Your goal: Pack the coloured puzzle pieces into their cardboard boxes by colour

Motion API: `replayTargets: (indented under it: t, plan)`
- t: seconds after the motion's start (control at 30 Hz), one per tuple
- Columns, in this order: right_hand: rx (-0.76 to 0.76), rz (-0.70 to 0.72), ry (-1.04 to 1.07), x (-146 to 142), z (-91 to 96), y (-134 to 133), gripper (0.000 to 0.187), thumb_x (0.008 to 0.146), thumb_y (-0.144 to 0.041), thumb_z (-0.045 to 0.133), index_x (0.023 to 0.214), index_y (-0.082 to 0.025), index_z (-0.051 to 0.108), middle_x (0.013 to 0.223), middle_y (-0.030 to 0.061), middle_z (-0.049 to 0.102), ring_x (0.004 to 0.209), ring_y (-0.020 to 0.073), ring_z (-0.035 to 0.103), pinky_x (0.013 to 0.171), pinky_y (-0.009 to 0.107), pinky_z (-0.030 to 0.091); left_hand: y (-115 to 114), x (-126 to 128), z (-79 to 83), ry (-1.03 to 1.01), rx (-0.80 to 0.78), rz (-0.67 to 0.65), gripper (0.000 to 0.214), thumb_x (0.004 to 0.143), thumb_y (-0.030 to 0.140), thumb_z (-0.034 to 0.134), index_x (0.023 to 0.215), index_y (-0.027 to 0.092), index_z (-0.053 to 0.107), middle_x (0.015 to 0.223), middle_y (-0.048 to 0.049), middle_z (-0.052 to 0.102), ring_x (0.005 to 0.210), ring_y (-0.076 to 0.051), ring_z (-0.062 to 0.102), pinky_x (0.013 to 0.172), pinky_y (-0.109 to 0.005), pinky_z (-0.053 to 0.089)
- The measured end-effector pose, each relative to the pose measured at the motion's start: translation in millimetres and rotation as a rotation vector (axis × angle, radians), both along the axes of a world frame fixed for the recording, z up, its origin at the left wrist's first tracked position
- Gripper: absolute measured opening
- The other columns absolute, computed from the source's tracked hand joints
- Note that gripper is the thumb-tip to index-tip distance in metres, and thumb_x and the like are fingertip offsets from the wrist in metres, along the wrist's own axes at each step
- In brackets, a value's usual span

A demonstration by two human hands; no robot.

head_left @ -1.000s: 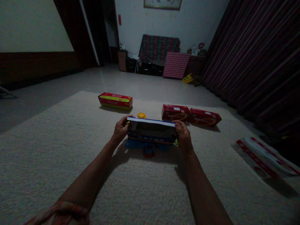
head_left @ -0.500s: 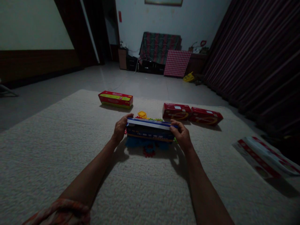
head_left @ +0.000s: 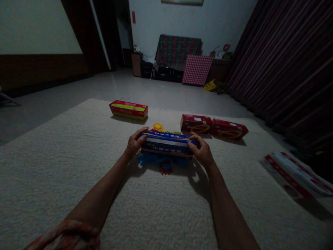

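Between my two hands is a long blue box (head_left: 168, 150) with white print and an orange stripe. My left hand (head_left: 134, 143) grips its left end, thumb on the near top edge. Its right end is in my right hand (head_left: 201, 149), thumb on the front and fingers over the top. Under and behind the box lie small plastic toy pieces: blue pieces (head_left: 148, 159) and a red piece (head_left: 165, 170) in front, a yellow piece (head_left: 157, 127) and green pieces (head_left: 173, 132) behind. The box hides part of them.
A red and green box (head_left: 128, 110) stands at the mat's far left. Two dark red boxes (head_left: 196, 124) sit end to end at the far right. A red and white package (head_left: 296, 177) lies at right. Everything rests on a cream quilted mat (head_left: 78, 166).
The blue box has tipped so its printed top face now shows above the pale edge strip. My left thumb has come over onto the box's near edge.
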State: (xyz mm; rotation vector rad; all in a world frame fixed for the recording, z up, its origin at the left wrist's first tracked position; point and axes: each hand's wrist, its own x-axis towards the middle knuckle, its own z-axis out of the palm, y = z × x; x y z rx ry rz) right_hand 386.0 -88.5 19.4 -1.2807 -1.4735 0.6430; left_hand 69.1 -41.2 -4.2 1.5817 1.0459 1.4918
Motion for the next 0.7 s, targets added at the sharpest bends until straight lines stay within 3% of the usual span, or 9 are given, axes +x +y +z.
replayTargets:
  t: [0.3, 0.53, 0.7]
  plan:
    - [-0.023, 0.052, -0.055, 6.2, -1.1, 0.4, 0.033, 0.073, -0.047, 0.069, 0.096, -0.023, 0.063, 0.148, 0.0194, 0.056, 0.134, 0.0371, 0.056, 0.11, 0.054, 0.042, 5.0, -4.6, -3.9, 0.055, 0.048, -0.055, 0.048, 0.082, 0.051, 0.067, 0.118, 0.021, 0.074, 0.14, -0.012, 0.066, 0.137, -0.036, 0.054, 0.119, -0.054, 0.039]
    - [-0.016, 0.068, -0.101, 9.3, 0.8, -0.5, 0.032, 0.073, -0.046, 0.068, 0.095, -0.024, 0.062, 0.148, 0.0181, 0.056, 0.135, 0.0354, 0.055, 0.108, 0.052, 0.043, 2.9, -7.5, -1.7, 0.04, -0.002, -0.16, 0.051, 0.079, 0.049, 0.071, 0.123, 0.021, 0.073, 0.151, -0.0125, 0.057, 0.144, -0.038, 0.045, 0.119, -0.055, 0.038]
    - [0.01, 0.063, -0.127, 6.7, 2.4, -1.1, 0.031, 0.076, -0.048, 0.067, 0.093, -0.023, 0.061, 0.145, 0.0192, 0.057, 0.132, 0.035, 0.056, 0.109, 0.054, 0.042, 1.8, -0.4, -0.4, 0.021, -0.014, -0.112, 0.045, 0.087, 0.057, 0.062, 0.11, 0.02, 0.075, 0.15, -0.0144, 0.058, 0.143, -0.036, 0.048, 0.119, -0.053, 0.037]
